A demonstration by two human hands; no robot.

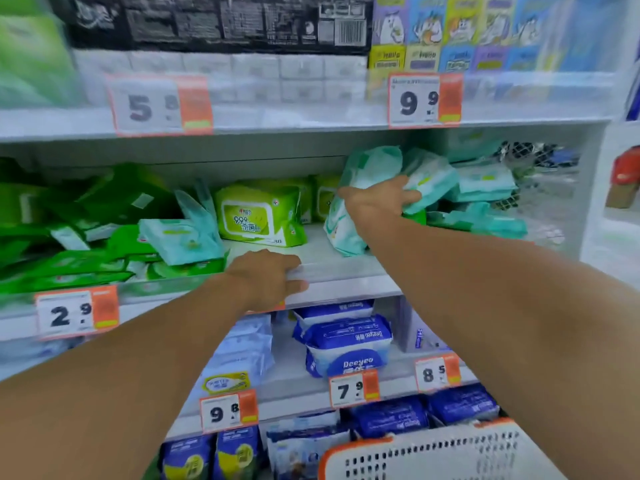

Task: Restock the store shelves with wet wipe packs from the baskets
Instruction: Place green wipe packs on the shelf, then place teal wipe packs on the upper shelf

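Stacked packs [86, 237] lay at the left of the middle shelf [329, 268], one pack [259, 216] behind the bare centre. Right hand [377, 199] rested on packs [374, 188] right of centre, left hand [270, 275] on the front edge. Basket [433, 455] sat below right.

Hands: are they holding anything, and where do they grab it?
The right hand grips pale teal wipe packs around their middle, above the shelf. The left hand holds nothing; it rests flat on the shelf's front edge.

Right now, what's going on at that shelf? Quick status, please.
Right hand gripping pale teal wipe packs on middle shelf. Left hand flat on shelf edge, empty. Lime green pack beside the gap, not blocking.
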